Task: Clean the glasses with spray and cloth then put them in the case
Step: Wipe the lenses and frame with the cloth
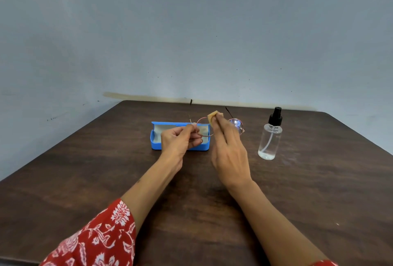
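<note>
- Glasses (235,124): round, thin-rimmed; held above the open blue case (156,138), pinched at the left hinge by the left hand (180,141).
- Cloth (213,115): yellowish; pinched by the right hand (230,150) at the bridge.
- Spray bottle (270,135): clear, black-capped, upright on the table (85,170), right of the glasses; no legible label.

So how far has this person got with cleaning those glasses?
About midway, it seems. The clear spray bottle with black nozzle stands aside, so spraying may be done, though that cannot be confirmed. In hand: the left hand pinches the round pink-rimmed glasses while the right hand rubs a small tan cloth on a lens. Left: folding them into the open blue case.
</note>
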The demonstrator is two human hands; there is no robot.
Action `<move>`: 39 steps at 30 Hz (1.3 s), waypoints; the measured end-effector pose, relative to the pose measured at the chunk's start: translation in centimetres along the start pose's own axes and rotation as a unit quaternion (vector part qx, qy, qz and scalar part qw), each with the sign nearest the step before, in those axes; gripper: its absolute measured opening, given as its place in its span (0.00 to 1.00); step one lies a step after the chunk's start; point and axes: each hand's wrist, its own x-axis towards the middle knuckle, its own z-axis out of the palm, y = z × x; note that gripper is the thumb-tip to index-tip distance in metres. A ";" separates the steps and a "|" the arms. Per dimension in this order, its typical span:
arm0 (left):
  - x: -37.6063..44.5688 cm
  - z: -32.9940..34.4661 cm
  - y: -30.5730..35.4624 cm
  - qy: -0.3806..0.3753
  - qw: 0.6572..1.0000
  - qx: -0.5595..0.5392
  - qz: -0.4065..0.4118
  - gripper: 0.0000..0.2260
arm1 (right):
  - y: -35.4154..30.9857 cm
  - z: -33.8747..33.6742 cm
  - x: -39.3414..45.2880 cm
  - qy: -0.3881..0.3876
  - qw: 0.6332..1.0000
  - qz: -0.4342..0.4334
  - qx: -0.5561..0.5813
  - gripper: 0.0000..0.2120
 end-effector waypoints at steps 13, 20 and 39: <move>0.0 0.2 0.0 0.001 1.000 -0.008 -0.012 0.06 | 0.0 0.2 -0.1 0.012 0.999 -0.047 0.025 0.15; 0.5 -0.1 0.3 0.016 1.000 -0.020 0.002 0.08 | -0.2 -0.1 -0.1 0.006 0.998 -0.048 0.047 0.14; 0.1 0.0 0.1 0.000 1.000 -0.002 0.013 0.06 | -0.5 0.1 0.0 -0.006 0.996 -0.079 0.041 0.15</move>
